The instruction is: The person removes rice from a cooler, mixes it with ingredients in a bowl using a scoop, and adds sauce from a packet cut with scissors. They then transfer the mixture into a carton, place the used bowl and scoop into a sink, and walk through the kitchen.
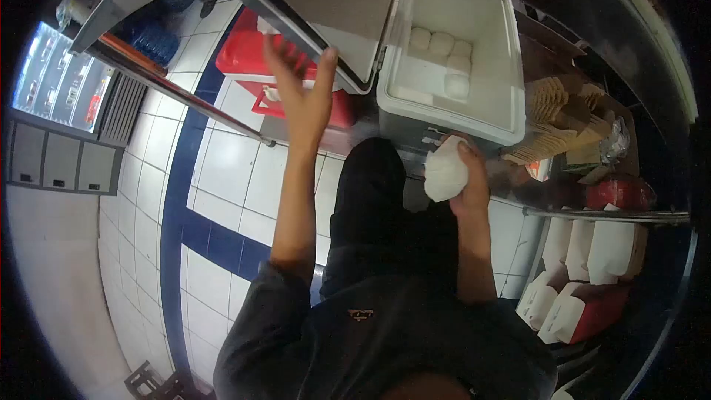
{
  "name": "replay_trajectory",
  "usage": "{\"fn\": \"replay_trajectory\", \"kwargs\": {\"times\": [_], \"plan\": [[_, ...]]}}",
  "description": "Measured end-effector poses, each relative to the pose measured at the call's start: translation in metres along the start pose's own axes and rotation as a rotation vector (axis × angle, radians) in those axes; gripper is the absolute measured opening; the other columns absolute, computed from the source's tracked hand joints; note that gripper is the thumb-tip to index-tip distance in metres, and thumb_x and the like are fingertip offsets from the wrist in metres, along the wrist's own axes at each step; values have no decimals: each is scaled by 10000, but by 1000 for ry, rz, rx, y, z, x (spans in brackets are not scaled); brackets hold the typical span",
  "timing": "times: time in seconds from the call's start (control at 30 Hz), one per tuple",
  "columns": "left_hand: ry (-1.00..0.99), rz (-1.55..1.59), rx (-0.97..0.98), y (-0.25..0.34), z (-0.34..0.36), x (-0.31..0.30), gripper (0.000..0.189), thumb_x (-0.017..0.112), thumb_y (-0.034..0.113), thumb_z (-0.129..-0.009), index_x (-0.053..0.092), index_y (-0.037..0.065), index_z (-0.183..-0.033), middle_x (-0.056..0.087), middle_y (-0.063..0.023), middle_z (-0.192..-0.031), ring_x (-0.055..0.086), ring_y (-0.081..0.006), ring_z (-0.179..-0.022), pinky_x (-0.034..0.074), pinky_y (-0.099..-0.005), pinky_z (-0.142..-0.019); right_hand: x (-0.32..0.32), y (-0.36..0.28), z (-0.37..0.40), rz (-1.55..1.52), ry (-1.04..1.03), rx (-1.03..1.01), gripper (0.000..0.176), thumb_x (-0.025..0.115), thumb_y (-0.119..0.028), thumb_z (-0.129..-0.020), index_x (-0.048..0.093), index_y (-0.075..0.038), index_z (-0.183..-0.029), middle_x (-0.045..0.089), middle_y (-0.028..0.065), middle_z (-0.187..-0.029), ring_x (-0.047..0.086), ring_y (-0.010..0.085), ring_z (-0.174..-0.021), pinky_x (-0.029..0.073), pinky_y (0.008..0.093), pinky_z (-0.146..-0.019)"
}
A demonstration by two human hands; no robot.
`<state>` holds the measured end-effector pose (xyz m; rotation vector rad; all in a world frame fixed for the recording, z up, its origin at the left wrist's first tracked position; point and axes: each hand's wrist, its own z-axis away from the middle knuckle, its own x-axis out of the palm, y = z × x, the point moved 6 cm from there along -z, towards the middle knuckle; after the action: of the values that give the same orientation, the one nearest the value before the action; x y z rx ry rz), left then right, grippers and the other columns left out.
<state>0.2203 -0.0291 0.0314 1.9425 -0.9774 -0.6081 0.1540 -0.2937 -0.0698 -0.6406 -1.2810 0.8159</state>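
My right hand (474, 185) is wrapped around a white, roundish lump that looks like a dough ball (446, 169), just outside the front wall of a grey-and-white cooler (391, 98). Inside the cooler, several similar white balls (442, 44) sit on the floor, bunched toward the far left and middle. Its lid (333, 7) is swung up to the left. My left hand (302, 92) is raised with fingers spread and thumb apart, overlapping the lid's lower edge in this view. Nothing shows in its palm, and its fingertips are slightly blurred.
Beyond my left hand stands a red-and-white cooler (244, 48) on the tiled floor (229, 163). Stacked cardboard trays (548, 104) sit right of the open cooler. White paper boxes (611, 248) fill a shelf at lower right. A metal rail (185, 95) crosses at left.
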Motion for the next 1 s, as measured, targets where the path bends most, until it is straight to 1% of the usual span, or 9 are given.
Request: {"fn": "replay_trajectory", "kwargs": {"times": [0.03, 0.13, 0.37, 0.43, 0.53, 0.63, 0.7, 0.87, 1.0], "plan": [[7, -7, -1, -5, -6, 3, 646, 635, 146, -903, 291, -94, -1395, 485, -258, -1305, 527, -316, -1178, 422, -413, -981, 2, -5, -1, 0, -7, 7, 338, 623, -206, -839, 609, -6, -1110, 644, 85, -968, 632, 172, -834, 532, 300, -745], [-20, -9, 124, -12, -13, 20, 634, 669, 105, -870, 316, -112, -1350, 666, -226, -874, 684, -311, -793, 527, -346, -748, 26, -42, -9, 94, -243, -75, 503, 644, -220, -786, 571, 6, -1229, 644, 167, -1092, 629, 210, -990, 518, 302, -832], [-344, -122, 395, 31, -3, 46, 569, 705, 151, -807, 471, -70, -1276, 610, -266, -1156, 624, -411, -1012, 498, -423, -880, 93, -109, -10, 211, -337, -350, 919, 689, -274, -697, 297, 14, -1476, 501, 274, -1360, 579, 298, -1165, 454, 369, -981], [-579, -158, 688, 33, -10, 54, 592, 724, 241, -782, 522, -32, -1266, 575, -243, -1249, 566, -404, -1123, 446, -447, -973, 85, -118, -5, 278, -260, -371, 982, 711, -298, -682, 254, 26, -1489, 517, 275, -1330, 573, 306, -1164, 452, 366, -983], [-361, -631, 653, -4, -62, 36, 776, 762, 462, -724, 504, 86, -1352, 473, -259, -1370, 419, -416, -1297, 375, -490, -1061, 33, -111, -3, 246, -45, -325, 898, 713, -278, -712, 310, 18, -1458, 576, 220, -1223, 574, 296, -1137, 476, 343, -945], [-408, -911, 580, -51, -110, 33, 967, 755, 596, -645, 426, 145, -1435, 335, -308, -1462, 272, -471, -1379, 295, -560, -1095, -22, -94, -5, 152, 122, -183, 736, 698, -275, -761, 406, 4, -1376, 604, 178, -1156, 599, 274, -1075, 519, 362, -879], [-709, -1135, 145, -82, -131, 38, 1155, 762, 690, -550, 323, 197, -1499, 218, -287, -1527, 174, -486, -1417, 217, -630, -1107, -37, -82, -4, 71, 175, -104, 642, 687, -280, -788, 456, -4, -1321, 615, 162, -1129, 624, 260, -1022, 556, 379, -824], [-1022, -1211, 168, -120, -148, 62, 1258, 799, 702, -455, 301, 229, -1508, 218, -279, -1531, 137, -528, -1410, 179, -664, -1104, -52, -70, -7, -36, 192, 10, 536, 663, -364, -830, 512, -9, -1202, 653, 162, -1054, 680, 231, -771, 620, 393, -565], [-1017, -1051, 92, -135, -159, 52, 1296, 793, 733, -409, 337, 191, -1495, 311, -281, -1489, 196, -537, -1380, 183, -644, -1111, -67, -69, -7, 82, 149, 39, 528, 639, -386, -841, 540, 9, -1178, 655, 185, -1062, 683, 238, -768, 624, 403, -571]]}}
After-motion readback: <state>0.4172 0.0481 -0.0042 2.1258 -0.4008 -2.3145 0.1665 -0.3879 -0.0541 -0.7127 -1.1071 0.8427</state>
